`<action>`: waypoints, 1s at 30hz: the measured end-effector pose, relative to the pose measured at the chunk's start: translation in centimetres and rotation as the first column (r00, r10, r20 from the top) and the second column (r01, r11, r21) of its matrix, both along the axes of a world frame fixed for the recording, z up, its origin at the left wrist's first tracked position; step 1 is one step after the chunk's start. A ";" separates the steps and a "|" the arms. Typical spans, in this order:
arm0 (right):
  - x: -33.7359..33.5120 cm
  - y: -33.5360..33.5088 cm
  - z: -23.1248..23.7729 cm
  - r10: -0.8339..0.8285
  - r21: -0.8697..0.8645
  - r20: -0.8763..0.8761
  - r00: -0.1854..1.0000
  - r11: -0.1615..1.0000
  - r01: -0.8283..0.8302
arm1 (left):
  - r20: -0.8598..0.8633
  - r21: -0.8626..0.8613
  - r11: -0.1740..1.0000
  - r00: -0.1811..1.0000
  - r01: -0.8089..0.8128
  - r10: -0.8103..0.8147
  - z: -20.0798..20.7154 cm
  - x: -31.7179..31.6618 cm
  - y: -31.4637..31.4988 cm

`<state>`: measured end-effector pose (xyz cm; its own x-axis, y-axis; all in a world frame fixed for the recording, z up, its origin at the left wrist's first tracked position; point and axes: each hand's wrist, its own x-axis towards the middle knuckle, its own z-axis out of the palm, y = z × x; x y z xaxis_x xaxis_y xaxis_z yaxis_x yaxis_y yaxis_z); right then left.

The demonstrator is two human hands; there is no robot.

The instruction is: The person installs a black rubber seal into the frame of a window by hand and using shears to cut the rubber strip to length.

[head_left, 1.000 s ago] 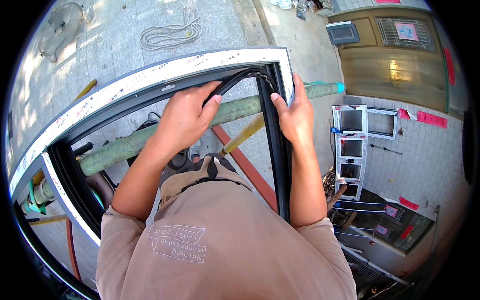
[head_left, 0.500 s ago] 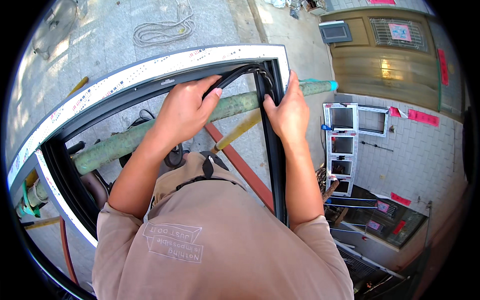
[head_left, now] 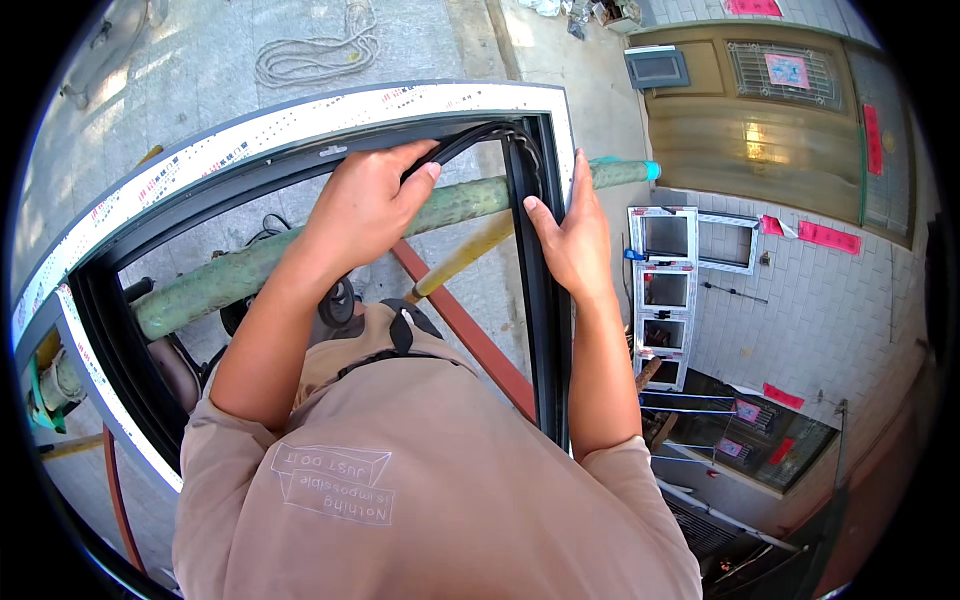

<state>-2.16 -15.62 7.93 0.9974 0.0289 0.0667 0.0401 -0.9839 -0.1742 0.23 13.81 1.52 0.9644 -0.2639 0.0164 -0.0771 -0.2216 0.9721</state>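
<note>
A window frame with white printed film on its face and a dark inner channel lies in front of me. Along its far right corner bends a black rubber seal strip, arched away from the channel. My left hand pinches this strip near the far side, thumb and forefinger closed on it. At the right side my right hand wraps the frame, fingers along the outer edge and thumb on the inner side, by the strip. Whether that thumb touches the strip I cannot tell.
Under the frame runs a green-wrapped pole, resting across supports. A yellow pole and a red-brown bar slant below. Coiled rope lies on the floor ahead. More white frames stand against the tiled wall at right.
My right hand has slid slightly nearer along the frame's right side, its thumb lower. My left hand keeps its pinch on the strip. The view has shifted a little.
</note>
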 end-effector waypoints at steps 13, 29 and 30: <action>-0.7 0.4 0.7 -0.093 0.080 -0.046 0.995 0.992 0.096 | -0.002 -0.031 0.999 1.000 0.004 -0.004 0.0 -0.1 0.1; -2.8 1.4 1.4 -0.282 0.032 -0.120 0.952 0.957 0.288 | 0.000 -0.018 1.000 1.000 0.003 -0.003 0.5 -0.1 0.0; -2.9 1.3 1.3 -0.270 0.013 -0.117 0.956 0.962 0.273 | 0.025 -0.019 1.000 1.000 -0.007 0.007 0.2 -0.1 0.0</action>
<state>-5.09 -14.28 9.23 0.9684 -0.2443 -0.0498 -0.2493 -0.9496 -0.1901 0.13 13.82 1.76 0.9655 -0.2566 0.0455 -0.1000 -0.2035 0.9740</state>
